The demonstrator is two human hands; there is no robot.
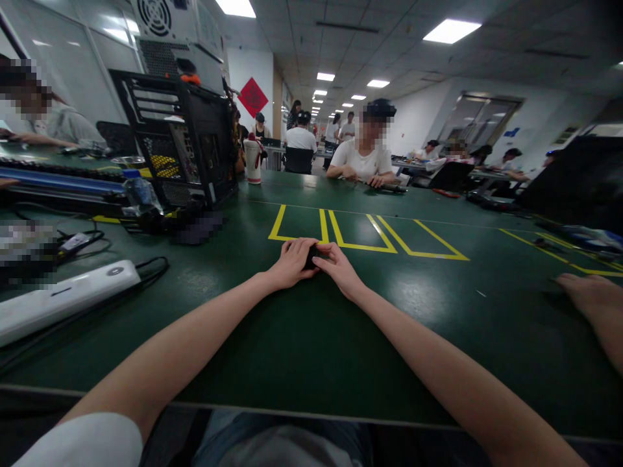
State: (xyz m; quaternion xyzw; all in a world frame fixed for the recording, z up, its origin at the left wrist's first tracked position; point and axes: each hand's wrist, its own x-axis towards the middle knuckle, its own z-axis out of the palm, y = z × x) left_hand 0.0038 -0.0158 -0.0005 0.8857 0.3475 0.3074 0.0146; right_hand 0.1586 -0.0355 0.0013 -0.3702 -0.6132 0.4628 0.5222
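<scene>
Both of my hands meet over the green tabletop (272, 344), close to the yellow tape outlines. Between them is a small black object (310, 259), mostly covered by fingers, so its kind does not show. My left hand (294, 261) wraps round its left side. From the right, the thumb and fingers of my right hand (337, 267) close on the same object. Just beyond my hands lie yellow tape markings (363, 246) that form three open-sided boxes.
At left stand a black computer case (182, 143), a plastic bottle (139, 194) and a white power strip (73, 298) with its cable. A white cup (253, 159) is farther back. Across the table sits a person (365, 152); another person's hand (584, 292) rests at right.
</scene>
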